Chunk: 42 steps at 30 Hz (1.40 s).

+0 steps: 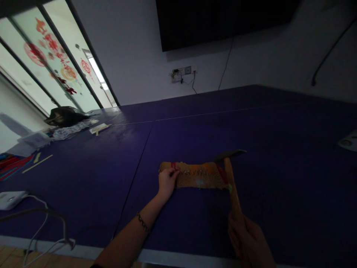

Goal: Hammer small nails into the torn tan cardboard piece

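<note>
We're at the dark blue counter [83, 178]; our left hand [167, 182] rests on the left end of a wooden board [200, 178], fingertips pinched narrow at a spot on its top face, what they pinch is too small to tell; a row of small nails [195, 172] stands in the board just right of those fingers; board lies flat near the middle of the counter, long side across our view. Our right hand [248, 240] is wrapped tight around the wooden handle of a hammer [232, 186]; hammer head is up over the board's right end, handle slanting down toward us across the board's right edge; can't tell if the head touches anything. A beaded bracelet [142, 222] sits on our left wrist. Far left of the counter: a black bag [65, 115], papers, a thin strip [37, 163]; a white device [11, 199] with cable near the front-left edge; wall socket [184, 71] behind; dark screen [223, 18] above it.
</note>
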Each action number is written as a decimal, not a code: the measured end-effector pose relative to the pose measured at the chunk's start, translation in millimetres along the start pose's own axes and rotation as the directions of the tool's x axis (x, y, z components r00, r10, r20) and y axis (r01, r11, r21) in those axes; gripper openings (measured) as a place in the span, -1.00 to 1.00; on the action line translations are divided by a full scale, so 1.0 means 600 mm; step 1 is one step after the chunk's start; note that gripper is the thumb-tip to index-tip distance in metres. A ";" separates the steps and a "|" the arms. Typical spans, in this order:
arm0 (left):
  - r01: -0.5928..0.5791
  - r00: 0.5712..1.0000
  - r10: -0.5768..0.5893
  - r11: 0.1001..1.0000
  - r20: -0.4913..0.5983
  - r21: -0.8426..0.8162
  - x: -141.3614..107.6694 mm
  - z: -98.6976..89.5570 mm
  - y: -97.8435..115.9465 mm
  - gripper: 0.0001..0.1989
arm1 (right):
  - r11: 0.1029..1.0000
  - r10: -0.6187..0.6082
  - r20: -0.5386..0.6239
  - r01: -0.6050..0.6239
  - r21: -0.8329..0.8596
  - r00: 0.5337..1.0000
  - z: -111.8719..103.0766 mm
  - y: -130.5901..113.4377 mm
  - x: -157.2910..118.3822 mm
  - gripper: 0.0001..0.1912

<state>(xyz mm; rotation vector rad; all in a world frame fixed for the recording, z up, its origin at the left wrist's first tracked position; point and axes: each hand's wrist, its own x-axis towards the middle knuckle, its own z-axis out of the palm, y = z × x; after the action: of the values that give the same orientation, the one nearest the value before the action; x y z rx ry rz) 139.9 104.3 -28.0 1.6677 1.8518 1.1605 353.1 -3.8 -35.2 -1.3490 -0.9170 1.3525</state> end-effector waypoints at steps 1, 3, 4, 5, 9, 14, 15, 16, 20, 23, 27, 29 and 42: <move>0.005 1.000 -0.005 1.000 0.011 -0.007 -0.001 0.002 -0.003 -0.86 | 1.000 0.004 0.004 -0.004 0.008 1.000 -0.001 0.002 0.000 -0.64; 0.016 0.999 -0.015 1.000 0.032 -0.022 -0.003 0.006 -0.007 -0.86 | 1.000 0.016 0.013 -0.016 0.016 1.000 -0.004 0.005 0.002 -0.63; 0.019 0.999 -0.018 0.999 0.037 -0.029 -0.003 0.006 -0.008 -0.86 | 0.999 0.032 0.021 -0.032 0.014 0.999 -0.007 0.007 0.004 -0.63; 0.021 0.999 -0.020 0.999 0.041 -0.036 -0.003 0.007 -0.008 -0.86 | 0.999 0.053 0.034 -0.054 0.010 0.998 -0.010 0.008 0.006 -0.62; 0.020 0.999 -0.018 0.999 0.051 -0.045 -0.004 0.006 -0.004 -0.88 | 0.991 0.134 0.091 -0.132 -0.035 0.987 -0.022 0.011 0.012 -0.59; -0.001 0.999 0.003 0.999 0.043 -0.043 -0.006 0.008 -0.005 -0.89 | 0.989 0.119 0.110 -0.108 -0.099 0.987 -0.025 0.010 0.013 -0.60; -0.007 0.999 0.009 0.999 0.042 -0.041 -0.006 0.009 -0.006 -0.89 | 0.988 0.128 0.109 -0.117 -0.098 0.986 -0.024 0.010 0.012 -0.60; -0.012 0.999 0.014 0.999 0.042 -0.036 -0.006 0.009 -0.007 -0.89 | 0.987 0.140 0.107 -0.130 -0.095 0.984 -0.023 0.009 0.011 -0.60; -0.024 0.999 0.024 1.000 0.041 0.006 -0.007 0.010 -0.009 -0.89 | 0.988 0.117 0.076 -0.108 -0.107 0.990 -0.014 0.001 0.004 -0.60; -0.042 0.999 0.041 0.999 0.022 0.028 -0.009 0.011 -0.010 -0.89 | 0.986 0.101 0.044 -0.094 -0.138 0.994 -0.008 -0.006 -0.001 -0.60; -0.066 0.998 0.066 0.997 -0.002 0.038 -0.011 0.011 -0.009 -0.90 | 0.987 0.053 0.034 -0.047 -0.153 0.998 -0.007 -0.009 -0.002 -0.61; -0.072 0.997 0.073 0.996 -0.008 0.044 -0.011 0.011 -0.008 -0.90 | 0.986 0.057 0.065 -0.046 -0.163 0.996 -0.011 -0.006 0.000 -0.61; -0.122 0.992 0.121 0.991 0.022 0.056 -0.010 0.009 -0.005 -0.88 | 0.980 0.110 0.112 -0.089 -0.176 0.988 -0.020 0.002 0.008 -0.58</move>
<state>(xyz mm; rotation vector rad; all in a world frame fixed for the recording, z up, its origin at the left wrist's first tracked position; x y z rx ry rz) 143.6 100.3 -34.9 1.8391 1.8101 1.1457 365.5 -1.0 -38.6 -1.4722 -1.0796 1.4727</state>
